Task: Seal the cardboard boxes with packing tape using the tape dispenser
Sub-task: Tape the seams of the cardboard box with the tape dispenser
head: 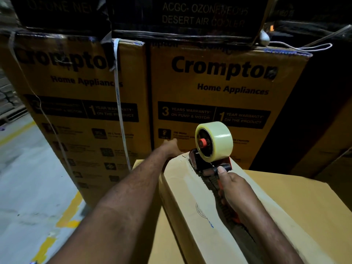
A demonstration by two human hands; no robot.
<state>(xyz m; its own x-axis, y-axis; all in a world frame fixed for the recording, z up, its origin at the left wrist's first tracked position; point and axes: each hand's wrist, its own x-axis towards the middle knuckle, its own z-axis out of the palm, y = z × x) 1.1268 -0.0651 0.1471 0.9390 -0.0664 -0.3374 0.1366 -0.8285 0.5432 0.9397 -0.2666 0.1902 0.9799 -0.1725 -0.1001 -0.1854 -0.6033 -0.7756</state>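
Note:
A plain brown cardboard box (182, 197) lies in front of me with its top flaps meeting along a centre seam. A red and black tape dispenser (207, 164) carrying a roll of clear tape (219, 141) rests on the far end of that seam. My right hand (234, 189) grips its handle, thumb on top. My left hand (171, 147) reaches over the box's far edge, its fingers partly hidden behind the box, pressing there. Whether tape lies on the seam I cannot tell.
Tall yellow printed cartons (219, 96) stand stacked right behind the box, with black cartons on top. White strapping (119, 103) hangs down the left carton (76, 111). A second brown box (297, 199) lies to the right. Grey floor with yellow lines (68, 212) is at left.

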